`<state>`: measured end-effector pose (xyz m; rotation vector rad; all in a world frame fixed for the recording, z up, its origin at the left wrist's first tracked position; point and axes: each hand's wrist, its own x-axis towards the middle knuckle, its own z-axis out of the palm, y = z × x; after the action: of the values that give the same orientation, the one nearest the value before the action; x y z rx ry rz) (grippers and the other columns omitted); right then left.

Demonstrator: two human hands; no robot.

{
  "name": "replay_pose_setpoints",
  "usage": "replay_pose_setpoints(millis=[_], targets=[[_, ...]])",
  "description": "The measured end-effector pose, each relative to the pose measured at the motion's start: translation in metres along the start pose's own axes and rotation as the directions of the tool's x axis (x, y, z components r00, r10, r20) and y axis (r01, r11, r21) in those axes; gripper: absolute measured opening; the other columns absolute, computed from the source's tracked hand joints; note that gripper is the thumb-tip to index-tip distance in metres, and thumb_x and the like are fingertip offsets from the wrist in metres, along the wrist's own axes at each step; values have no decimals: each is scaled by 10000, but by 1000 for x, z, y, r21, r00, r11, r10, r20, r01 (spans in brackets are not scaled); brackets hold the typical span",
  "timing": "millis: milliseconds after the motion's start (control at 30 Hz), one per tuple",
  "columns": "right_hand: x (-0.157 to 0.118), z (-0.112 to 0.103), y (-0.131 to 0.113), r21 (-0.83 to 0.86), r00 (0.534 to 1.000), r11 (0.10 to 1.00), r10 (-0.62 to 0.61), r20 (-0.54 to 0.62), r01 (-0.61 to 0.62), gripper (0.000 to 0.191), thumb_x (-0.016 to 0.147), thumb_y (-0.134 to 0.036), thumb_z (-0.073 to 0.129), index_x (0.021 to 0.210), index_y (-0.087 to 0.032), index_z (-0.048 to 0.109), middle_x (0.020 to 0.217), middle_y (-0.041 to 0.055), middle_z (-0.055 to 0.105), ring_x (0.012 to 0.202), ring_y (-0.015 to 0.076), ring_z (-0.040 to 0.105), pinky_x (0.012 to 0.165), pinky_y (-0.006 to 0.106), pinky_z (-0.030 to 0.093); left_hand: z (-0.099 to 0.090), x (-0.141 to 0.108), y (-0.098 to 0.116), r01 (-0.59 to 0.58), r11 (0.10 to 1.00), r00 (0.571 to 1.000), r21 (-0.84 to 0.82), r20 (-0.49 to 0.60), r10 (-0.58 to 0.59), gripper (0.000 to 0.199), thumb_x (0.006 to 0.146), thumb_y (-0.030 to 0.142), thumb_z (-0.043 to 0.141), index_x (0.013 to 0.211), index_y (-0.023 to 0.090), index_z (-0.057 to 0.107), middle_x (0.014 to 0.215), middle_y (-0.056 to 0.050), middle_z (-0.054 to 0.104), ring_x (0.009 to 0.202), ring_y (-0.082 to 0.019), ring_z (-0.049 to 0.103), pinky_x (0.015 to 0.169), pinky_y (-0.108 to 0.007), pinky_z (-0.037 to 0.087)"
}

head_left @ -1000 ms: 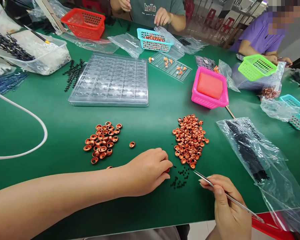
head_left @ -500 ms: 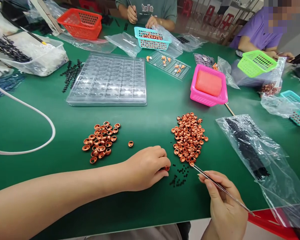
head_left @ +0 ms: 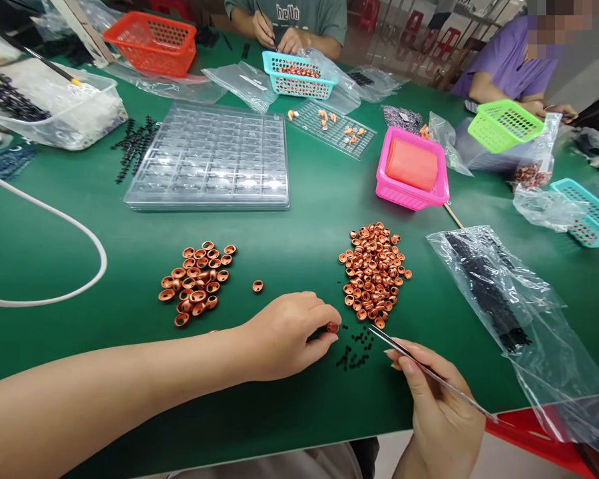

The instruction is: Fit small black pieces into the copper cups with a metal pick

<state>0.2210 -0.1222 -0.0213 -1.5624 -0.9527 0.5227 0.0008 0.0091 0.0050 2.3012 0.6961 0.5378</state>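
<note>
Between the thumb and fingers of my left hand (head_left: 287, 336) is a small copper-coloured cup-shaped piece (head_left: 332, 327). My right hand (head_left: 442, 399) grips metal tweezers (head_left: 419, 366), whose tips lie just below a large heap of copper cups (head_left: 374, 273). Tiny black pieces (head_left: 354, 349) are scattered on the green table between the two hands. To the left lies a smaller group of copper cups (head_left: 197, 279), with one lone copper cup (head_left: 257, 286) apart from it. Whether the tweezer tips hold anything, I cannot tell.
A clear compartment tray (head_left: 209, 159) lies beyond my left arm. A pink basket (head_left: 412, 193) with a red block stands behind the large heap. At right is a plastic bag of black parts (head_left: 489, 293). Two people sit across the table, near a blue basket (head_left: 299, 83).
The tweezer tips have drawn back from the lower edge of the large heap, slightly left, towards the black pieces. My left hand keeps its copper cup. The view has shifted a little.
</note>
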Motion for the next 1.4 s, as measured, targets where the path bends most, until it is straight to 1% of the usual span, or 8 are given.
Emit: replay_pose_setpoints(millis=[433,600,733,833,933,1067,1267,1400], targets=[[1,2,-10,-157,989,980,103,-108,-119,287,769,-383,790,965,-181,730,910,65,770,731,182,748,713,287,640,4,-4,6,29,999,999,-15,40,-28,120,913,162,516,971,163,621,830,-34,661,758,-184,568,698,-311,449],[12,1,-29,-282,996,957,-51,72,69,212,825,-346,735,989,-211,734,971,54,767,801,192,748,765,305,631,6,-3,6,4,1000,999,-2,50,-4,115,904,146,525,966,170,618,827,-29,653,760,-186,550,722,-321,448],[36,7,-52,-358,942,881,-234,242,311,189,856,-292,702,1038,-242,720,1027,38,762,888,194,743,815,313,616,6,-2,5,-6,1000,997,5,71,6,110,893,137,532,960,170,613,827,-28,655,745,-185,534,710,-321,442],[59,19,-67,-393,900,829,-270,343,398,194,871,-309,687,1058,-263,714,1030,24,761,940,193,732,848,317,602,3,-3,5,-10,1000,997,3,82,10,111,891,131,527,957,166,609,834,-34,653,748,-186,535,707,-316,442],[75,35,-74,-422,869,790,-267,416,444,193,872,-343,682,1042,-258,716,1025,30,762,942,202,731,813,321,609,1,-2,6,-15,1000,995,4,97,15,105,898,137,518,946,161,609,829,-39,644,742,-189,532,705,-323,446],[82,51,-69,-415,863,783,-292,413,463,174,883,-351,663,1010,-245,718,979,32,765,890,189,733,762,294,604,1,-1,5,-4,1000,993,9,118,3,113,894,143,521,947,160,619,817,-40,636,732,-200,529,680,-334,441],[82,50,-55,-457,882,780,-247,402,427,183,878,-367,664,990,-233,720,943,32,763,812,179,728,680,270,591,2,1,3,0,1000,990,-5,138,0,117,895,163,520,948,160,624,821,-42,632,734,-206,530,666,-342,433],[86,51,-52,-460,862,765,-237,448,450,176,876,-376,662,975,-244,721,931,27,764,813,183,726,697,278,595,1,0,3,16,1000,989,-20,149,-13,119,900,157,510,938,161,622,822,-43,625,732,-205,521,666,-344,431]])
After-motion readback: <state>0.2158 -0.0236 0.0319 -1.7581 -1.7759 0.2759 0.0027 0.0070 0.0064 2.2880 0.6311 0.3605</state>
